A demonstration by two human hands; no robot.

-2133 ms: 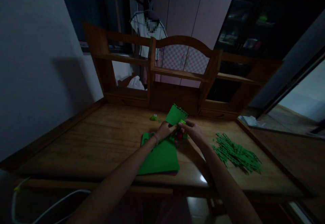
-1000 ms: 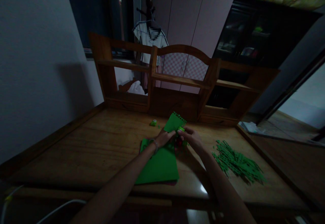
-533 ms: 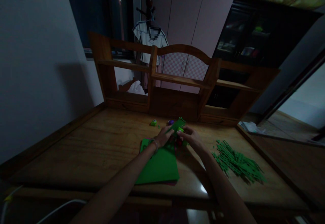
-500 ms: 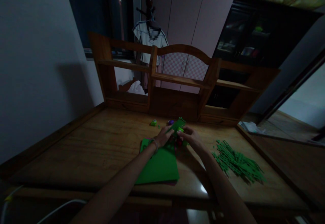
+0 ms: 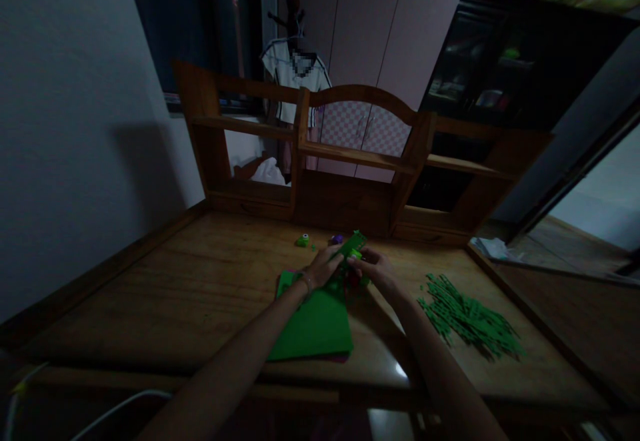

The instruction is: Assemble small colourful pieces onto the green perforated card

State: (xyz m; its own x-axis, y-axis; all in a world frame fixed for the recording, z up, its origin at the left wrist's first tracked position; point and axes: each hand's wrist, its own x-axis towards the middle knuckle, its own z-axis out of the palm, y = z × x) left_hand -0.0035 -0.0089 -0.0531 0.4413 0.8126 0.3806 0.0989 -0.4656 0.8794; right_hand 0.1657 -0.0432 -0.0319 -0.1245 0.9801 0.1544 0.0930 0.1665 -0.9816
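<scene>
My one view looks out from my own head, facing forward and down over the desk [image 5: 175,287]. It takes in a wide sweep: wooden shelves [image 5: 357,155] at twelve o'clock with a wardrobe [image 5: 370,27] rising behind, a pale wall [image 5: 75,94] at ten, a dark cabinet [image 5: 485,61] at two. My forearms [image 5: 235,344] run in from seven and five o'clock. My left hand [image 5: 323,267] and right hand [image 5: 377,269] come small, well apart from the lens, just below the middle; the desk's near edge crosses at six.
</scene>
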